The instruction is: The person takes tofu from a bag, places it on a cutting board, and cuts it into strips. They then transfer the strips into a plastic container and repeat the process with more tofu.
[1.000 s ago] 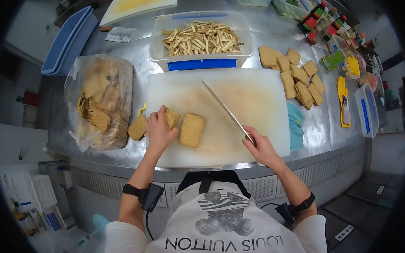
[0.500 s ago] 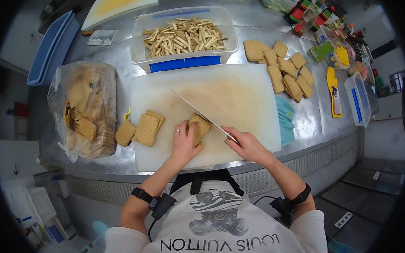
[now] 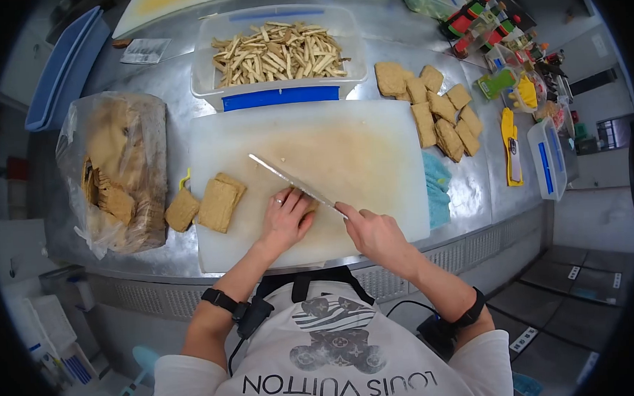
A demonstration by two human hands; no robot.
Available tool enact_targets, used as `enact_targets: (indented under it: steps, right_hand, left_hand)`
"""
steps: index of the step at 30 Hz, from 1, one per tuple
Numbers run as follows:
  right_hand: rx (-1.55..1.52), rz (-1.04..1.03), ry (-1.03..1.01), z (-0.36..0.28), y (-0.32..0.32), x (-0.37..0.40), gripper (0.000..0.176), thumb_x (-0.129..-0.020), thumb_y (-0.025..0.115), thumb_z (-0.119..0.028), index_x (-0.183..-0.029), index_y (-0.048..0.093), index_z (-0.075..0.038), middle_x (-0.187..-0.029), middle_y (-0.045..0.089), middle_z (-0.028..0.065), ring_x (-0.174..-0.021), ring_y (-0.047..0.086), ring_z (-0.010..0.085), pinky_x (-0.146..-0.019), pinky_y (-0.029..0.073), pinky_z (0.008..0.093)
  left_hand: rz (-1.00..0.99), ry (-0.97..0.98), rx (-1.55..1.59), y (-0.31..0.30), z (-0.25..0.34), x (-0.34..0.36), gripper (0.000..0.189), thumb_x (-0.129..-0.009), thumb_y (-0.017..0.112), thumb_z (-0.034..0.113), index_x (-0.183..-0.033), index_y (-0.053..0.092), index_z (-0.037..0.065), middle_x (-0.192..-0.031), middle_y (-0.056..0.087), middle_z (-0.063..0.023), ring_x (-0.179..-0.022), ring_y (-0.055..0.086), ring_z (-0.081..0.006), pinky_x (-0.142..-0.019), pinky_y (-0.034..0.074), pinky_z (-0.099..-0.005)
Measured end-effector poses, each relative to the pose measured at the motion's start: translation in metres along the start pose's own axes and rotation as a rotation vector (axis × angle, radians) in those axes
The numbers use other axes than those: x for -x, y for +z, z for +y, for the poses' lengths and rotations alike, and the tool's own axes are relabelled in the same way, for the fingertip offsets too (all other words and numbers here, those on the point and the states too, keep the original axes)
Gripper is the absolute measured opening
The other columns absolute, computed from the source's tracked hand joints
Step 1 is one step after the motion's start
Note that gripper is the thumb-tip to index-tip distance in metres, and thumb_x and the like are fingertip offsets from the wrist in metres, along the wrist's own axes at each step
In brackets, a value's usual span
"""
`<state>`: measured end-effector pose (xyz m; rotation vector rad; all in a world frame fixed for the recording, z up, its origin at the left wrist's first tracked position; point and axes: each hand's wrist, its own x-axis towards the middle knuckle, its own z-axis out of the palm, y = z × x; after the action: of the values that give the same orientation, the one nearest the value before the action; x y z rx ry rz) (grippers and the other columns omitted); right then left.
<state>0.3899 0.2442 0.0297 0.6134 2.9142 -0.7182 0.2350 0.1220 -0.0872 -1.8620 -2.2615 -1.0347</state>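
My right hand [image 3: 377,239] is closed around the handle of a kitchen knife [image 3: 286,177]. The blade slants up and left, passing just beyond my left fingertips. My left hand [image 3: 287,217], with a ring on one finger, presses with bent fingers on a brown tofu slab [image 3: 311,206]. The hand and blade hide most of that slab. Both hands are over the white cutting board [image 3: 373,188]. Left of them, two stacked tofu slabs [image 3: 219,204] lie on the board, and another tofu slab [image 3: 182,210] sits beside its left edge.
Behind the board stands a clear bin [image 3: 210,89] of cut strips. A plastic bag [image 3: 121,171] with brown slabs is at left. At right are several loose slabs [image 3: 441,106], a teal cloth [image 3: 437,189], yellow gloves [image 3: 510,143] and bottles [image 3: 465,18].
The knife has come lower and closer to my left fingers, with its blade now over the slab. My left hand covers more of the slab. The whole view has shifted slightly.
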Motion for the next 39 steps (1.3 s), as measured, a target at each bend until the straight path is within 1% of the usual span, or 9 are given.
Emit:
enact_targets:
  steps: [7,13,19,22,28,31,34,37,39]
  right_hand:
    - [0.027,-0.069,0.021,-0.007,0.000,0.004,0.031,-0.084,0.050,-0.010,-0.115,0.048,-0.006,-0.066,0.059,0.0171,-0.054,0.061,0.0330,-0.049,0.050,0.0412]
    - [0.038,0.007,0.001,0.011,0.036,-0.013,0.034,-0.085,0.053,-0.011,-0.118,0.048,-0.007,-0.068,0.059,0.0155,-0.058,0.060,0.0339,-0.051,0.050,0.0415]
    - [-0.006,-0.058,0.009,-0.004,-0.007,0.002,0.034,-0.083,0.052,-0.011,-0.116,0.048,-0.008,-0.067,0.059,0.0165,-0.058,0.061,0.0338,-0.051,0.050,0.0410]
    - [0.024,-0.114,0.039,-0.006,-0.002,0.006,0.034,-0.085,0.054,-0.011,-0.118,0.048,-0.009,-0.068,0.058,0.0156,-0.058,0.060,0.0343,-0.051,0.050,0.0420]
    - [0.063,0.031,-0.007,0.005,0.036,-0.012,0.034,-0.083,0.052,-0.010,-0.118,0.048,-0.008,-0.067,0.059,0.0163,-0.056,0.061,0.0331,-0.050,0.050,0.0397]
    - [-0.012,0.037,-0.042,0.010,0.020,-0.010,0.035,-0.083,0.052,-0.010,-0.118,0.048,-0.008,-0.067,0.059,0.0160,-0.057,0.061,0.0328,-0.050,0.050,0.0393]
    - [0.010,-0.046,-0.016,-0.005,-0.003,0.005,0.034,-0.084,0.052,-0.011,-0.117,0.048,-0.008,-0.067,0.059,0.0163,-0.057,0.061,0.0329,-0.051,0.050,0.0397]
    - [-0.013,-0.088,0.043,-0.006,0.007,0.004,0.033,-0.086,0.052,-0.010,-0.118,0.049,-0.010,-0.070,0.060,0.0158,-0.059,0.060,0.0343,-0.052,0.049,0.0420]
    - [-0.021,-0.030,0.028,-0.001,0.027,-0.005,0.033,-0.085,0.052,-0.010,-0.118,0.049,-0.009,-0.069,0.060,0.0158,-0.059,0.060,0.0342,-0.052,0.049,0.0421]
  left_hand:
    - [-0.017,-0.002,0.019,-0.001,-0.001,0.002,0.032,-0.066,0.066,0.015,-0.097,0.061,0.006,-0.102,0.056,-0.0097,-0.099,0.050,-0.0288,-0.083,0.042,-0.0402]
    - [0.033,-0.001,0.040,-0.004,0.002,-0.003,0.034,-0.064,0.066,0.014,-0.097,0.060,0.005,-0.101,0.056,-0.0111,-0.099,0.051,-0.0285,-0.083,0.043,-0.0395]
    - [0.042,-0.007,0.062,-0.002,0.001,0.002,0.034,-0.063,0.064,0.012,-0.096,0.060,0.005,-0.101,0.056,-0.0117,-0.098,0.051,-0.0288,-0.083,0.043,-0.0401]
    - [0.009,0.000,0.055,-0.003,-0.001,0.003,0.034,-0.063,0.065,0.012,-0.096,0.060,0.004,-0.100,0.057,-0.0116,-0.098,0.051,-0.0288,-0.082,0.043,-0.0402]
    - [0.035,0.002,0.062,-0.003,0.000,0.001,0.034,-0.061,0.065,0.011,-0.094,0.060,0.004,-0.096,0.056,-0.0116,-0.095,0.051,-0.0291,-0.082,0.044,-0.0397]
    - [0.061,0.009,0.083,-0.006,0.002,0.000,0.034,-0.061,0.064,0.011,-0.094,0.060,0.004,-0.096,0.056,-0.0119,-0.094,0.051,-0.0293,-0.081,0.044,-0.0400]
    - [0.035,0.000,0.065,-0.005,0.001,0.004,0.035,-0.061,0.064,0.010,-0.095,0.060,0.003,-0.098,0.056,-0.0121,-0.096,0.051,-0.0294,-0.082,0.044,-0.0401]
    - [0.029,0.011,0.065,-0.002,-0.001,0.007,0.037,-0.061,0.064,0.010,-0.097,0.060,0.003,-0.099,0.056,-0.0122,-0.097,0.051,-0.0295,-0.082,0.044,-0.0402]
    - [0.036,0.022,0.081,-0.001,-0.003,0.006,0.038,-0.061,0.064,0.011,-0.098,0.060,0.003,-0.098,0.056,-0.0120,-0.097,0.051,-0.0297,-0.082,0.044,-0.0403]
